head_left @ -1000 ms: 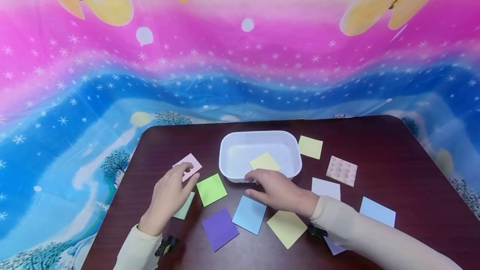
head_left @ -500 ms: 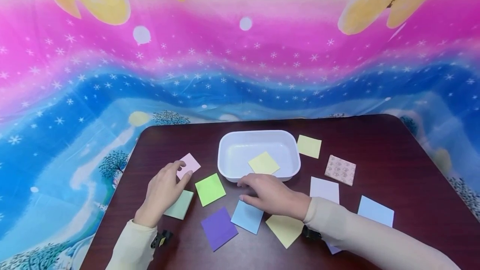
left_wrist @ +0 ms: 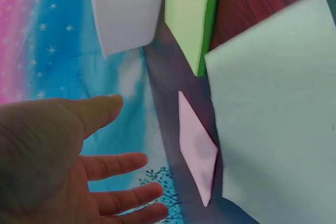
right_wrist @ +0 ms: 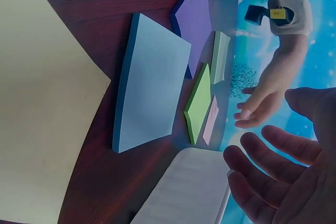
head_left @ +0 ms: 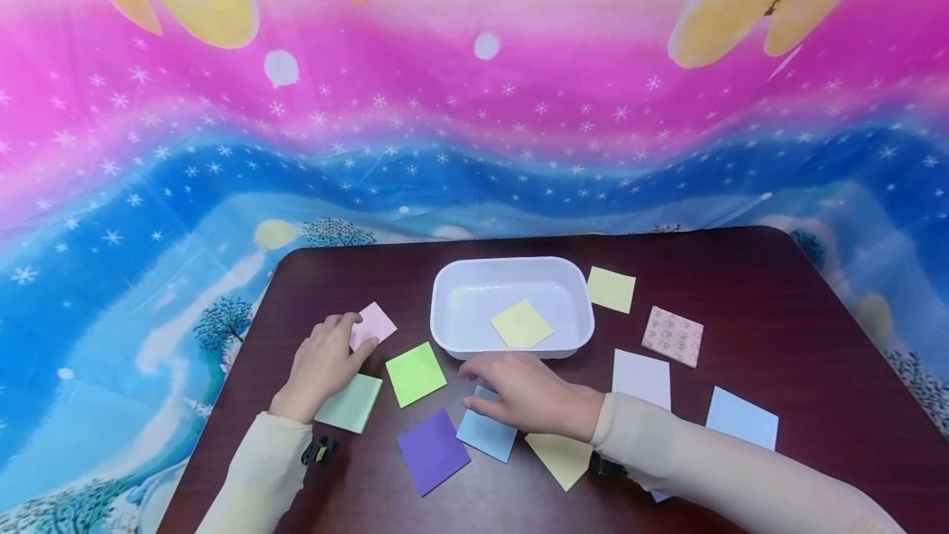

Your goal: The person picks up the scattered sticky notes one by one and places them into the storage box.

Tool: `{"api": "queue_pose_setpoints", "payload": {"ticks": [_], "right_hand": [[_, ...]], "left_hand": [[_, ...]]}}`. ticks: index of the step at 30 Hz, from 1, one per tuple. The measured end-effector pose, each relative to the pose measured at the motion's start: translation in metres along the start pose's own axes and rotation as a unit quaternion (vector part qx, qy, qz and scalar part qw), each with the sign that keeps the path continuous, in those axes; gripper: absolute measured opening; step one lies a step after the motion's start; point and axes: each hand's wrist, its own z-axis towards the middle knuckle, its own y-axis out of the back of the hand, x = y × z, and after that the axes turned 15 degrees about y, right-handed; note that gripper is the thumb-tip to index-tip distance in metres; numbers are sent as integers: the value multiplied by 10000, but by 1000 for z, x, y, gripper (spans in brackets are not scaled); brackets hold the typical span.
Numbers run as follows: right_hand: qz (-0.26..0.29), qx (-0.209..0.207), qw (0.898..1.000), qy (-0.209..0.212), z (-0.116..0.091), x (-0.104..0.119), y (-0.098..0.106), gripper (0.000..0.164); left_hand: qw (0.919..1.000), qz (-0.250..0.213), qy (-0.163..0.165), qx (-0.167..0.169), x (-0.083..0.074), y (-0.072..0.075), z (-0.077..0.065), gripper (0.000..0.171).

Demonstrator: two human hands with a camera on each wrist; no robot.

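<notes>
Held above the table, my left hand (head_left: 322, 361) has its fingers apart, with nothing in them. It is nearest a pink sticky note pad (head_left: 380, 324), partly covered by its fingers in the head view, and a pale green pad (head_left: 354, 406). A gap shows between hand and pads in the left wrist view. My right hand (head_left: 526, 394), also holding nothing, hovers in front of the white tray (head_left: 474, 295) and over a blue sticky note pad (head_left: 485, 439). Its fingers are relaxed in the right wrist view. A yellow sticky note pad (head_left: 522, 324) lies inside the tray.
Between the hands lie lime green (head_left: 415, 375) and purple (head_left: 433, 452) pads. A cream pad (head_left: 562, 460) is partly under my right arm. Further right are yellow (head_left: 611, 289), patterned pink (head_left: 673, 336), pale lilac (head_left: 642, 376) and light blue (head_left: 744, 417) pads. A printed cloth (head_left: 474, 147) hangs behind.
My right hand has drawn back from the tray's front edge, to the left and towards me. My left hand has shifted slightly left, uncovering more of the pale green pad.
</notes>
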Motion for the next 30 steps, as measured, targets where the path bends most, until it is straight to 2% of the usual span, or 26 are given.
{"api": "queue_pose_setpoints", "payload": {"ticks": [12,21,30], "right_hand": [[-119,11,9999,54,-1,1,-2,36],[-121,66,9999,83,-1,2,-1,37],[-70,45,9998,174,3,2,0,38]], "left_hand": [[9978,175,131,633,6,-10,10,74],[9958,522,18,754,4,-10,20,71],[9929,568,47,1040,7,-14,29,70]]}}
